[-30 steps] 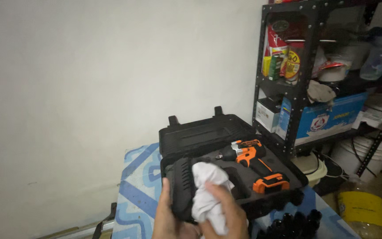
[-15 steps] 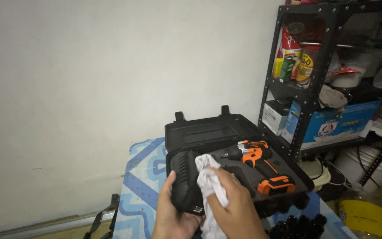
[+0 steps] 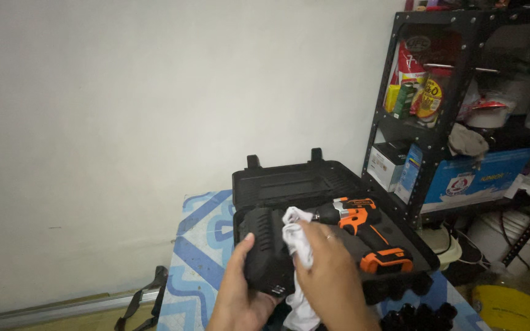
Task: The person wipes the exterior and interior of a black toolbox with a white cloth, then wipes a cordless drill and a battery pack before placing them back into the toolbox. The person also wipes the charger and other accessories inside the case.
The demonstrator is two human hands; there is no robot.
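the right hand (image 3: 332,276) is pressing a white cloth (image 3: 295,245) with fingers together against a black battery pack (image 3: 265,257), which the left hand (image 3: 240,288) is cupping above the open tool case (image 3: 289,184). wiping well probably means holding the pack firm. the orange drill (image 3: 363,230) is lying in the case, on a blue patterned table (image 3: 197,245) beside a white wall (image 3: 154,122) and metal shelf (image 3: 437,129).

Both wrists and the white cloth's (image 3: 299,245) lower end beyond the bottom edge.

Left hand (image 3: 240,294) grips a black battery pack (image 3: 266,257); right hand (image 3: 332,282) presses a white cloth (image 3: 297,245) on it. Behind, orange drill (image 3: 363,230) lies in open black case (image 3: 295,184) beside a black shelf rack (image 3: 424,153).
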